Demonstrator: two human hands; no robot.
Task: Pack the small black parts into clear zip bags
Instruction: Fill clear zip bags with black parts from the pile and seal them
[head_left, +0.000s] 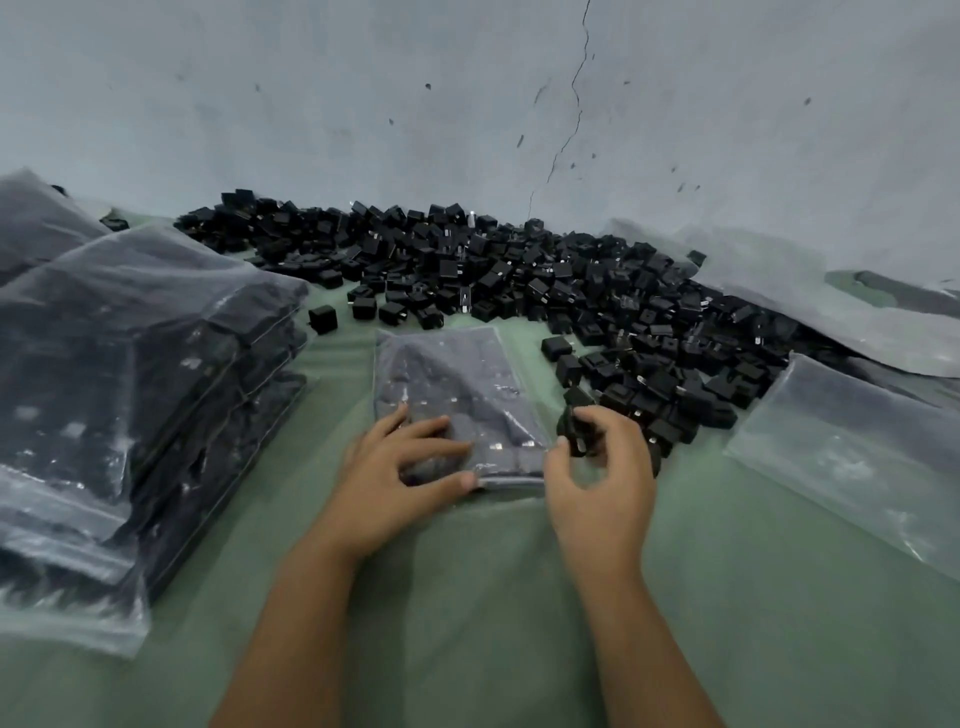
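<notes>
Filling step; zip bag (457, 410) lies mid-cloth, nearly full; left hand (400, 467) presses it flat, fingers spread; right hand (597, 467) pinches 1 black part (574, 421), possibly 2, at the bag's near-right corner; next: open the mouth, slide part in.

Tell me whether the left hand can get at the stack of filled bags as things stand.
Probably yes. The left hand rests on the bag in the middle, and only bare green cloth lies between it and the stack of filled bags.
</notes>
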